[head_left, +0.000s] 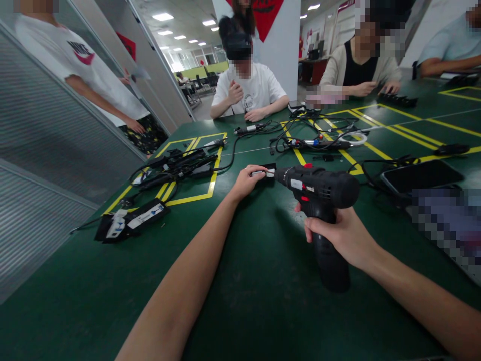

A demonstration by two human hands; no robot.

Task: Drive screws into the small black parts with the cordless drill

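Observation:
My right hand (347, 235) is closed around the handle of a black cordless drill (319, 188) with red accents. The drill's chuck points left, toward my left hand (248, 181). With bent fingers, that hand holds a small black part (268, 168) with a white face down on the green table. The drill's tip meets or nearly meets this part; contact is too small to tell. The part's exact kind is unclear, and my fingers cover some of it.
Black cables and adapters (180, 168) lie in a yellow-taped area at left, near black pieces with white labels (146, 213). More cables (319, 143) lie ahead. A phone (423, 176) rests at right. Several people sit or stand around the green table (240, 301).

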